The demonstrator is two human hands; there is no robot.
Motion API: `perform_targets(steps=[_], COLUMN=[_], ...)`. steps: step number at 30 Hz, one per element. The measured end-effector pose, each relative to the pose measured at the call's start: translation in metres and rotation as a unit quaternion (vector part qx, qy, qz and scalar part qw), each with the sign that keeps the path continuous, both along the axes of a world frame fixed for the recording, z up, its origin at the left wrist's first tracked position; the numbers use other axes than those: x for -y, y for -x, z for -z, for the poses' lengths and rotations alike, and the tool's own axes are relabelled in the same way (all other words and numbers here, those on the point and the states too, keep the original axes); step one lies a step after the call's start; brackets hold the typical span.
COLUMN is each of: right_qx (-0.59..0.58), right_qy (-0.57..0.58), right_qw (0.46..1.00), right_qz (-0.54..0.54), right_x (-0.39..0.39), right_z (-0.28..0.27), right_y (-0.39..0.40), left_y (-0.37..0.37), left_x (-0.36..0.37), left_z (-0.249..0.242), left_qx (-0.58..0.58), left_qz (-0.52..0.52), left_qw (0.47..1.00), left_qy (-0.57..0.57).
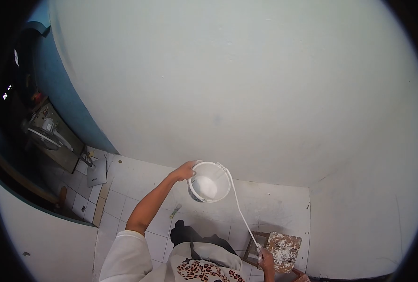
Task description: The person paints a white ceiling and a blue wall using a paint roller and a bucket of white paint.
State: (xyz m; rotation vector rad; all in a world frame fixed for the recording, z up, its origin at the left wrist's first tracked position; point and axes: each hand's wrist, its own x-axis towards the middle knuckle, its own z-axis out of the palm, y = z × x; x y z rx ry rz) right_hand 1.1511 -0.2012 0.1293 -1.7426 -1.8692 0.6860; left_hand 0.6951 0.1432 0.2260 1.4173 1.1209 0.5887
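Observation:
My left hand (186, 171) grips the rim of a white bucket (193, 192) on its left side, with the fingers closed over the edge. White paint (207, 187) shows inside on the bottom. In my right hand (266, 259), lower right, is the end of a long, thin white rod (241, 207). This rod runs up to the bucket's right rim, bending slightly near the top. Beside and beneath my right hand stands a low wooden stool (286, 246), its top spattered with white paint.
A pale wall (246, 94) rises in front, meeting another wall (369, 221) at the right corner. On the tiled floor (159, 223) lies a small brush (175, 210). A standing fan (46, 134) with a grey base (97, 173) is at the left, by a blue wall edge (72, 94).

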Motion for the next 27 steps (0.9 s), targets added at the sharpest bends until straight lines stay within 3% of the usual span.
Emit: perform_targets(steps=[7, 9, 15, 18, 22, 27], right_qx=[0.038, -0.004, -0.021, -0.051, -0.005, -0.133], right_qy=[0.006, -0.040, -0.013, 0.036, -0.001, 0.062], right_qw=[0.999, 0.999, 0.999, 0.998, 1.000, 0.989], right_qz=[-0.007, -0.034, -0.032, -0.004, -0.025, 0.029], right_x=[0.005, -0.005, -0.012, -0.004, 0.004, -0.001], right_z=[0.004, 0.001, -0.003, -0.002, 0.011, 0.014], right_y=[0.001, 0.011, 0.016, 0.005, -0.007, 0.020], left_y=[-0.002, -0.005, 0.007, 0.018, 0.036, 0.045], left_x=[0.000, 0.001, -0.003, -0.003, -0.005, 0.000], left_z=[0.000, 0.005, 0.028, 0.032, 0.046, 0.076], left_qx=[-0.018, -0.030, -0.024, -0.031, -0.026, -0.036], left_qz=[0.015, 0.031, 0.036, -0.004, -0.089, -0.211], left_qw=[1.000, 0.999, 0.999, 0.999, 0.996, 0.976], left_qy=[0.012, 0.007, 0.001, 0.025, 0.014, -0.051])
